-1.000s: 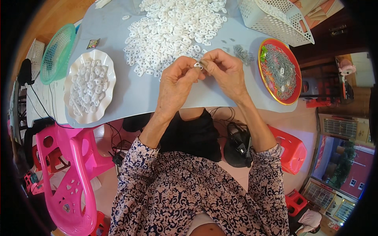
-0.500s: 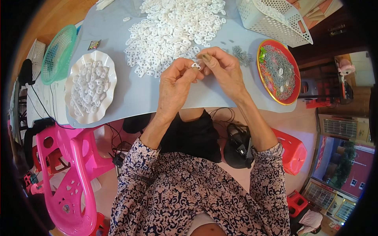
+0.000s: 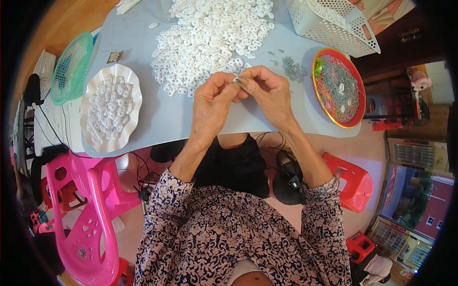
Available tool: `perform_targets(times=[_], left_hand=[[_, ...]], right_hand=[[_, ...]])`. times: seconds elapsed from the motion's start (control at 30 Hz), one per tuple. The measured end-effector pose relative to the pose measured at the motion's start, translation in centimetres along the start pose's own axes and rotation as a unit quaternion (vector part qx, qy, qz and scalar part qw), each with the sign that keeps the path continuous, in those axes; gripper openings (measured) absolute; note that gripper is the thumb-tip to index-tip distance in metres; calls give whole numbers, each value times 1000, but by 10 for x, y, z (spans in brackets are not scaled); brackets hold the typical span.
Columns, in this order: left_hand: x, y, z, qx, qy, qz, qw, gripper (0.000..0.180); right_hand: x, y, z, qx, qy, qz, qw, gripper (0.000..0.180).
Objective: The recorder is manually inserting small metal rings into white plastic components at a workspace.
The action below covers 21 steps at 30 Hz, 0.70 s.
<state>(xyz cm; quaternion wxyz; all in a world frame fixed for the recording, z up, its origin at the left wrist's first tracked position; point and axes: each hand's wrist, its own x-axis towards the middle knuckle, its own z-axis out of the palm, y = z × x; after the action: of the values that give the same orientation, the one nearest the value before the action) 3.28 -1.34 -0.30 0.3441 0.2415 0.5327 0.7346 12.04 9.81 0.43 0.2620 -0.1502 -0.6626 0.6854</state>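
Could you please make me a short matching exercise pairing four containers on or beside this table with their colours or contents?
Things:
1. scalloped plate
2. round tray
3. mesh basket
4. perforated basket

Descriptions:
A. green, at the table's left edge
B. white, lying tipped at the far right
C. white, holding white plastic pieces
D. red with a yellow rim, holding small grey parts

Pairs: 1-C, 2-D, 3-A, 4-B

We see our hands [image 3: 241, 95] meeting over the near table [image 3: 162, 119] edge, heap of plastic rings [image 3: 212, 35] behind them, scalloped plate [image 3: 110, 108] of rings left, mesh basket [image 3: 71, 66] beyond it, round tray [image 3: 339, 87] right, perforated basket [image 3: 334, 21] behind the tray, plastic chair [image 3: 88, 209] below left.
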Motion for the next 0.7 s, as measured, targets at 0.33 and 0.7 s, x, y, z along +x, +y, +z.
perform_targets(times=[0.33, 0.7], left_hand=[[46, 11, -4, 477, -15, 299, 827, 19], [65, 5, 2, 606, -63, 306, 732, 15]], right_hand=[[-1, -5, -22, 13, 101, 72, 992, 8], [-4, -2, -27, -16, 69, 43, 997, 9]])
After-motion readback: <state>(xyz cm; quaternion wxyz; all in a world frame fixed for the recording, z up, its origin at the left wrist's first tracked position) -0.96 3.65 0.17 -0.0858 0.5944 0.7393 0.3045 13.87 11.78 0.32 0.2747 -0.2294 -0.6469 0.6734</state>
